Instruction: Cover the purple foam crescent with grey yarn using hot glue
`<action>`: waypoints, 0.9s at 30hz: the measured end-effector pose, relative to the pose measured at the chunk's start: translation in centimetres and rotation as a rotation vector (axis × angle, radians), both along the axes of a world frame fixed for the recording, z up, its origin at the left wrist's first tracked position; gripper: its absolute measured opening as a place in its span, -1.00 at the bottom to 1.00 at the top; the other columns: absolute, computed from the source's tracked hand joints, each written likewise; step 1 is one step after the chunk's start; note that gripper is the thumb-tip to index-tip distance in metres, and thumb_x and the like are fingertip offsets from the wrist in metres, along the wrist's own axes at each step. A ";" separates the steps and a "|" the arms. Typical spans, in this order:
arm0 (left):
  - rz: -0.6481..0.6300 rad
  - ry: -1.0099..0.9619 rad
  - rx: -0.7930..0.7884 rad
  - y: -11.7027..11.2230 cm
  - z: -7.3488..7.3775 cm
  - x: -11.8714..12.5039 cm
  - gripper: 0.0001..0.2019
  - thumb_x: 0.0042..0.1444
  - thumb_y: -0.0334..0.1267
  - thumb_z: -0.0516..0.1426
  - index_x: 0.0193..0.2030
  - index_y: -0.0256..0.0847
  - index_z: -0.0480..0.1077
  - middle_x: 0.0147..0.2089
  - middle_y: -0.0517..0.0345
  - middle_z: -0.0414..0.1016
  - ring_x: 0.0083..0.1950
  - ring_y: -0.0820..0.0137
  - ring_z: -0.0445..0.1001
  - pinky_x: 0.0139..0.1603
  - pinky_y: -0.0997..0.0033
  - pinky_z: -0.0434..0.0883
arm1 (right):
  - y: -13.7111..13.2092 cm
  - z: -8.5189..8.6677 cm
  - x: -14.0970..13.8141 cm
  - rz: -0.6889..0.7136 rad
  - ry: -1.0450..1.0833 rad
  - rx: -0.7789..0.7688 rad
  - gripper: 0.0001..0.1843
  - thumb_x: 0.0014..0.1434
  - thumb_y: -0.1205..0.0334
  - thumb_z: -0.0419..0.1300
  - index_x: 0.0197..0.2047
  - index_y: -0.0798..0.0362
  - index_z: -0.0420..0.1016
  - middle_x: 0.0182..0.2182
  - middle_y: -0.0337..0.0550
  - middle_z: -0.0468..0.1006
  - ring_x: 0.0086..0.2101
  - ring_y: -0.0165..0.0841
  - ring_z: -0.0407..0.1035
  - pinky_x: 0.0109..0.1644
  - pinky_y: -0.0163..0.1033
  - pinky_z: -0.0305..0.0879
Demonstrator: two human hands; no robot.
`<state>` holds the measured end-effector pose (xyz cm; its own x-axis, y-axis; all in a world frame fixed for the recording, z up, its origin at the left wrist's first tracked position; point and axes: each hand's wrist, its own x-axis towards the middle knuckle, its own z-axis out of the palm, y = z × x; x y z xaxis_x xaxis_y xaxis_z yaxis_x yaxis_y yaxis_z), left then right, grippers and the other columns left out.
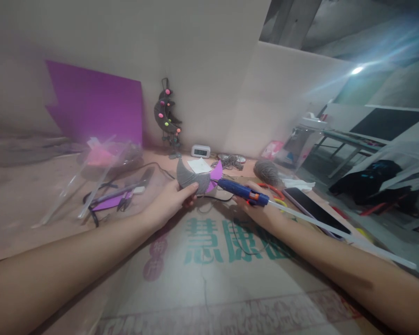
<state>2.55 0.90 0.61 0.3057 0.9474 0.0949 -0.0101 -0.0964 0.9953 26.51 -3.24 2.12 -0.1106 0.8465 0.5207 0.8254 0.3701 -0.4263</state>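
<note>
My left hand (183,195) pinches a crescent moon cutout (193,181), whose left part is wrapped in grey yarn while its right tip shows bare purple card. In my right hand (249,204) is a blue glue gun (242,190), its fingers closed around the handle. The gun's nozzle points left and meets or nearly meets the purple part of the moon; I cannot tell if they touch. A long translucent glue stick (335,228) sticks out of the gun's back, over my right forearm. A strand of grey yarn (235,239) loops down below the hands.
Behind stand a white digital clock (200,151), a ball of grey yarn (267,172) and a clear jug (298,139). A phone (316,211) lies right. Purple card (101,102) and a decorated moon (165,111) are at the wall. Glue sticks (97,186) lie left.
</note>
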 end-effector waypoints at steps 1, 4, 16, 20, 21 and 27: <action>-0.002 0.000 0.000 0.0 0.0 0.0 -0.70 0.03 -0.04 0.19 -0.40 -0.26 0.31 -0.50 0.23 0.37 -0.50 0.49 0.30 -0.45 0.49 0.26 | 0.0 0.1 -0.1 -0.008 0.001 0.007 -0.80 0.06 0.03 0.23 -0.34 -0.03 0.45 -0.55 -0.26 0.47 -0.54 -0.36 0.33 -0.47 -0.28 0.24; -0.010 0.000 -0.001 -0.1 0.1 0.0 -0.70 0.04 -0.04 0.19 -0.41 -0.25 0.30 -0.51 0.24 0.36 -0.51 0.49 0.28 -0.46 0.49 0.24 | -0.2 0.3 -0.2 -0.014 0.001 0.026 -0.83 0.07 0.06 0.22 -0.35 -0.03 0.44 -0.54 -0.26 0.48 -0.52 -0.36 0.34 -0.46 -0.30 0.24; -0.035 0.063 0.053 -0.3 0.2 0.0 -0.70 0.07 -0.03 0.16 -0.47 -0.23 0.29 -0.55 0.24 0.34 -0.51 0.47 0.26 -0.45 0.47 0.21 | 0.4 -0.3 0.4 0.021 0.002 0.091 -0.82 0.09 0.06 0.21 -0.32 -0.02 0.40 -0.47 -0.23 0.49 -0.46 -0.33 0.38 -0.38 -0.25 0.31; -0.043 0.070 0.059 -0.3 0.2 0.0 -0.70 0.07 -0.03 0.15 -0.48 -0.21 0.28 -0.55 0.24 0.33 -0.52 0.46 0.25 -0.45 0.47 0.20 | 0.5 -0.6 0.6 0.031 0.036 0.065 -0.79 0.11 0.05 0.22 -0.21 -0.04 0.43 -0.36 -0.18 0.54 -0.36 -0.27 0.43 -0.34 -0.22 0.35; -0.046 0.071 0.063 -0.3 0.2 0.0 -0.70 0.07 -0.02 0.15 -0.48 -0.21 0.28 -0.56 0.25 0.32 -0.52 0.46 0.25 -0.46 0.47 0.19 | 0.5 -0.7 0.6 0.043 0.045 0.049 -0.77 0.12 0.06 0.22 -0.16 -0.05 0.43 -0.33 -0.17 0.55 -0.33 -0.26 0.44 -0.32 -0.21 0.36; -0.065 0.076 0.073 -0.1 -0.2 -0.1 -0.70 0.08 -0.02 0.14 -0.46 -0.22 0.30 -0.54 0.23 0.34 -0.52 0.46 0.24 -0.47 0.47 0.18 | 0.6 -0.8 0.7 0.061 0.049 0.032 -0.66 0.14 0.05 0.21 -0.03 -0.05 0.42 -0.26 -0.13 0.56 -0.29 -0.23 0.46 -0.28 -0.19 0.36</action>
